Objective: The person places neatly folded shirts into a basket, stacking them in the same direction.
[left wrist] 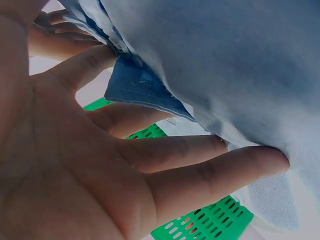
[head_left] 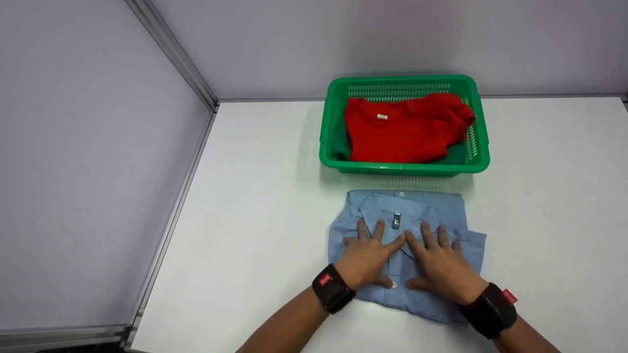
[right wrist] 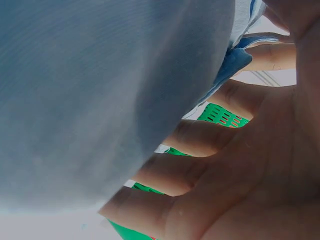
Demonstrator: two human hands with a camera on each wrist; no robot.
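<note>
White counter (head_left: 255,196) within pale partition walls: green basket (head_left: 478,162) at the back holds a folded red shirt (head_left: 402,132), and a blue shirt (head_left: 446,211) lies just in front of it. Blue shirt looks already folded into a compact rectangle, collar and label up, one sleeve edge jutting right; it lies outside the basket. Left hand (head_left: 365,257) and right hand (head_left: 441,262) both lie flat with straight fingers, pressing its front side by side.
</note>
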